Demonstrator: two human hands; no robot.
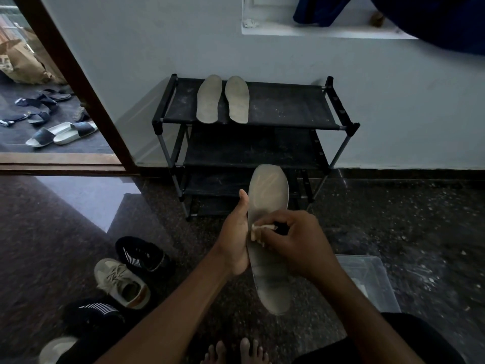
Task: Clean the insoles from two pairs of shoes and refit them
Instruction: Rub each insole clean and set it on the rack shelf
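Centre-low in frame, left hand (234,239) gripped insole (267,240) by its left edge, long axis running up-frame. Right hand (294,241) pinched cloth (258,232) against mid-insole; likely stroke follows that axis.

Three insoles: one held insole (269,274) in the grip, two rack insoles (209,99) beyond it on one shoe rack (288,109). One cloth (258,231) within the grip. Left of it, two black sneakers (144,256) and two beige sneakers (122,283). Right, one clear plastic box (367,274).

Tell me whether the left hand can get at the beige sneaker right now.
Probably not yet: the left hand grips the insole while the right hand holds a cloth on it. The beige sneaker itself lies uncovered on the floor.
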